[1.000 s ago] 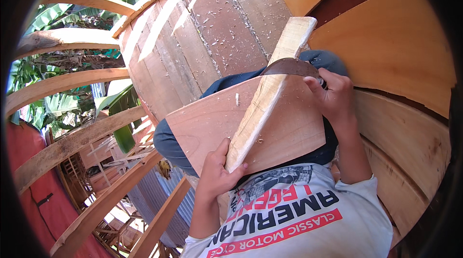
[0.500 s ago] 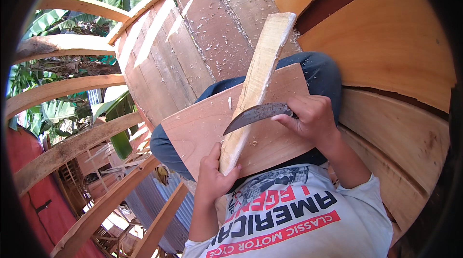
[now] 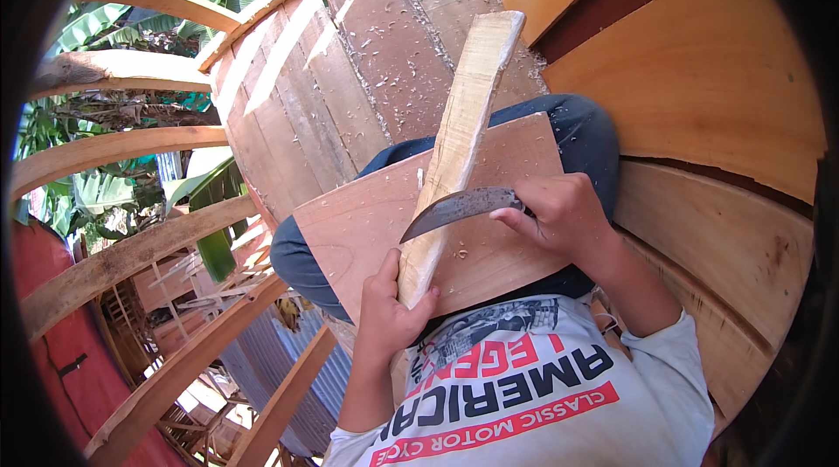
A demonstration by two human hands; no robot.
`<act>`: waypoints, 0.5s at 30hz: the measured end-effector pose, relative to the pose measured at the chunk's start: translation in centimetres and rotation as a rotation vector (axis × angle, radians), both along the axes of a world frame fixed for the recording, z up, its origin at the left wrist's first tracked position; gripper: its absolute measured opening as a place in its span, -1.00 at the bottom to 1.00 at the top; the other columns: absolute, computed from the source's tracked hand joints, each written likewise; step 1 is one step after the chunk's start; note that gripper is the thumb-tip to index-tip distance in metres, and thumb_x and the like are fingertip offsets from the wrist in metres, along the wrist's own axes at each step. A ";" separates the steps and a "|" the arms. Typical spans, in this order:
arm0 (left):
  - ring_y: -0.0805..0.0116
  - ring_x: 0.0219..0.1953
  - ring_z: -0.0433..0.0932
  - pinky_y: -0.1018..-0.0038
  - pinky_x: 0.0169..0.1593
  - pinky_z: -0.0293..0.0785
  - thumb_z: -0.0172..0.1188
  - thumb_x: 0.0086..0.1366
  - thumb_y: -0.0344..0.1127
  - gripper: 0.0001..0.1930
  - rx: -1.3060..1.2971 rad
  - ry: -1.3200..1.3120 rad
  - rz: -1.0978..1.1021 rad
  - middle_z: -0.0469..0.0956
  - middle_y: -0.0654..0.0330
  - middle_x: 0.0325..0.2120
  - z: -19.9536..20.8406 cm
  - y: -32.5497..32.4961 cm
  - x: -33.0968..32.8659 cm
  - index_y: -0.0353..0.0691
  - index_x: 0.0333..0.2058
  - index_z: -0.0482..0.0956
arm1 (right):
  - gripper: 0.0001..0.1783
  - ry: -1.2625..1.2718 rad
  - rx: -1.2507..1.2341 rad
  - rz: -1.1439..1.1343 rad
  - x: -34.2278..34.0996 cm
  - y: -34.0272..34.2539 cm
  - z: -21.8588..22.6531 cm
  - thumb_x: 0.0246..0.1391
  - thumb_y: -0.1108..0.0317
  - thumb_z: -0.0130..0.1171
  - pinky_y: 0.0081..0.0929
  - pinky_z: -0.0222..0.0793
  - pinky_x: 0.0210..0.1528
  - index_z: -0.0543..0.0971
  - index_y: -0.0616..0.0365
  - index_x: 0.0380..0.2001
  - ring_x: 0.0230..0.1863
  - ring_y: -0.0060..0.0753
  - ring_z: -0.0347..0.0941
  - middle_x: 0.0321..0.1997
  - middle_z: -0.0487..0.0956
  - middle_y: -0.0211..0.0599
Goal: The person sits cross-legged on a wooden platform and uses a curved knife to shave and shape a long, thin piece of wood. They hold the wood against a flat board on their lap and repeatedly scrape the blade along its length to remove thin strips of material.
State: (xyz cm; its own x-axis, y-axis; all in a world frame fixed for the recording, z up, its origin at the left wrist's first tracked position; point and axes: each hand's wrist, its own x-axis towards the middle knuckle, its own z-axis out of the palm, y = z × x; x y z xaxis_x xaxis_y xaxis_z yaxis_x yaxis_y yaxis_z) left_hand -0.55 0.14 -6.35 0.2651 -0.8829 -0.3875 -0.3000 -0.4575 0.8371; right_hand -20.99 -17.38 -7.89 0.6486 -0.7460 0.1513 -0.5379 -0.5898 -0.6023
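Note:
A long pale wooden slat (image 3: 459, 131) with a rough whitish edge slants up and away over my lap. Its near end is gripped by my left hand (image 3: 391, 304), thumb on one side and fingers on the other. My right hand (image 3: 559, 215) is closed round the handle of a curved, dark-stained knife (image 3: 463, 209); the fingers cover that handle. The blade lies across the slat, its tip pointing left just above my left hand. Beneath them a thin plywood board (image 3: 516, 157) rests on my crossed legs, with a few shavings on it.
Wood shavings are scattered over the plank floor (image 3: 350, 74) ahead. Wooden panels (image 3: 699, 83) stand close on my right. To the left runs a railing of wooden bars (image 3: 131, 161), with banana leaves and corrugated metal sheets (image 3: 271, 371) beyond.
The slat's far end has swung slightly to the left. The knife and my right hand have shifted only a little; both grips stay the same.

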 end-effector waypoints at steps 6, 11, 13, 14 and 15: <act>0.17 -0.61 0.52 0.42 -0.50 0.37 0.28 -0.07 -0.33 -0.67 0.020 -0.026 0.030 0.44 -0.05 -0.65 0.2 0.0 0.1 -0.33 -0.39 0.35 | -0.55 -0.090 0.204 -0.286 0.6 -1.8 0.1 0.12 0.00 0.16 -0.26 0.30 -0.59 0.53 0.21 -0.57 -0.59 0.00 0.47 -0.68 0.45 -0.03; 0.05 -0.59 0.56 0.36 -0.50 0.39 0.30 -0.06 -0.31 -0.66 0.028 -0.130 0.040 0.46 -0.08 -0.65 0.4 0.1 -0.3 -0.33 -0.38 0.35 | -0.52 0.087 -0.020 -0.031 0.5 -0.3 0.3 0.06 -0.05 0.20 -0.30 0.32 -0.61 0.50 0.15 -0.65 -0.63 -0.05 0.46 -0.71 0.45 -0.10; 0.01 -0.58 0.57 0.35 -0.50 0.41 0.30 -0.06 -0.30 -0.65 0.029 -0.150 0.025 0.47 -0.10 -0.64 0.5 -0.2 -0.7 -0.33 -0.37 0.36 | -0.49 0.000 -0.047 -0.193 0.4 -1.1 -0.5 0.02 -0.08 0.23 -0.33 0.32 -0.62 0.45 0.13 -0.70 -0.66 -0.08 0.46 -0.73 0.43 -0.15; -0.01 -0.57 0.57 0.35 -0.51 0.42 0.31 -0.06 -0.30 -0.65 0.027 -0.169 0.027 0.48 -0.11 -0.64 0.5 -0.4 -0.7 -0.34 -0.36 0.37 | -0.49 0.036 -0.025 -0.117 0.4 -0.6 -0.2 0.02 -0.08 0.22 -0.32 0.33 -0.62 0.46 0.13 -0.69 -0.65 -0.08 0.46 -0.73 0.44 -0.14; -0.02 -0.57 0.58 0.34 -0.51 0.43 0.31 -0.06 -0.29 -0.64 0.008 -0.159 0.039 0.48 -0.11 -0.63 0.3 0.0 -0.7 -0.34 -0.36 0.37 | -0.50 0.067 0.001 -0.039 0.4 0.7 0.3 0.02 -0.08 0.22 -0.31 0.33 -0.62 0.47 0.13 -0.68 -0.65 -0.08 0.46 -0.72 0.44 -0.14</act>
State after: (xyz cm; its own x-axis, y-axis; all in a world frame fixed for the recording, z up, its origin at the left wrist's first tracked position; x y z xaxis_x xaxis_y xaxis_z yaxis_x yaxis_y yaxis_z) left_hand -1.24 0.15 -6.03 0.3575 -0.8679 -0.3449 -0.4103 -0.4777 0.7768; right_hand -20.60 -16.71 -7.55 0.6280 -0.7706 0.1081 -0.5991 -0.5675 -0.5647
